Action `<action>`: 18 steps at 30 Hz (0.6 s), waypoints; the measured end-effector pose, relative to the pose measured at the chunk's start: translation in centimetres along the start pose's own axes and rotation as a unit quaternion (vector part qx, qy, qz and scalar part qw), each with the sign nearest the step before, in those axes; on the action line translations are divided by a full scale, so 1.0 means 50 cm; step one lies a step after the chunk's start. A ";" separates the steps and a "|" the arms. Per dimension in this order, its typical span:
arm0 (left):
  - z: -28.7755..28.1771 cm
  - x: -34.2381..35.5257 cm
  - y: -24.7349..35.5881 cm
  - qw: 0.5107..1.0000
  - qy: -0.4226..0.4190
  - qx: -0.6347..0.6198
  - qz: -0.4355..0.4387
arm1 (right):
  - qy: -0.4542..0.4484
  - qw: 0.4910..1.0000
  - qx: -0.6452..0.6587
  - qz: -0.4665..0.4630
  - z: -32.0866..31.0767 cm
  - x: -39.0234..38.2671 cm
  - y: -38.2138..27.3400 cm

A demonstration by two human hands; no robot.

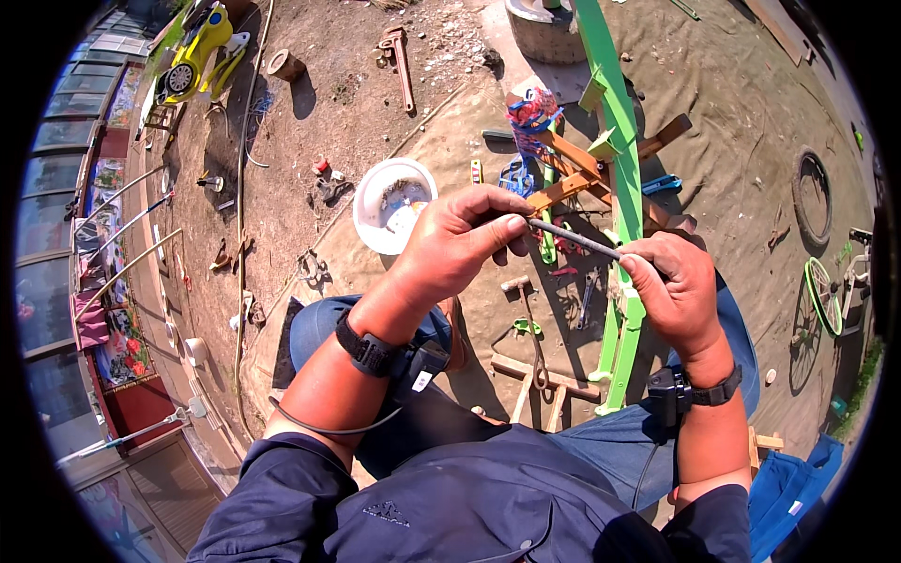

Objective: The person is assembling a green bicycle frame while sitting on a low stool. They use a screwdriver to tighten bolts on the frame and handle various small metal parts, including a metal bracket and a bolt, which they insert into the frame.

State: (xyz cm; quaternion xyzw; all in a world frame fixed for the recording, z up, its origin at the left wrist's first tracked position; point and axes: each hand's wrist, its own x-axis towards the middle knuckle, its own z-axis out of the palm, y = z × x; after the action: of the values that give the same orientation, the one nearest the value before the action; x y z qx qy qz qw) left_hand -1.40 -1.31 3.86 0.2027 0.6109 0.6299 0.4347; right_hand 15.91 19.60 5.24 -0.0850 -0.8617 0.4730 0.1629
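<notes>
Grey metal, thin and straight: the rod (574,239) you hold runs between your two hands, out in front of your chest and above the green bicycle frame (619,188) clamped in the wooden stand (582,174). Your left hand (455,246) has it pinched at one end between thumb and forefinger, the other fingers curled in loosely; your right hand (678,286) is clenched around the other end, so that end is hidden and I cannot tell how much of the rod sits inside the fist. The weak point, I judge, is the left pinch: it covers only the tip, and a twist or a pull from the right could slide the rod out and drop it among the hammer (526,310) and spanners on the tan ground sheet (732,103) below. Bending such a slim rod is the other risk if both hands press inward.
</notes>
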 end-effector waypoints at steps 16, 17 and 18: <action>-0.001 -0.003 -0.004 0.995 -0.017 0.026 0.094 | -0.098 0.952 0.195 0.215 -0.007 0.004 -0.003; -0.004 -0.002 -0.005 0.994 -0.024 0.028 0.101 | -0.100 0.952 0.197 0.212 -0.006 0.005 -0.002; -0.008 -0.001 -0.007 0.993 -0.031 0.031 0.107 | -0.102 0.952 0.200 0.208 -0.005 0.005 -0.002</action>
State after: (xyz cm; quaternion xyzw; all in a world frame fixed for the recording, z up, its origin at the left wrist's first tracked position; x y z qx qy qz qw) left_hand -1.58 -1.62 3.47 0.2997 0.5912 0.6471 0.3767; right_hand 15.76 19.82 5.48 -0.1796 -0.7246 0.6652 -0.0144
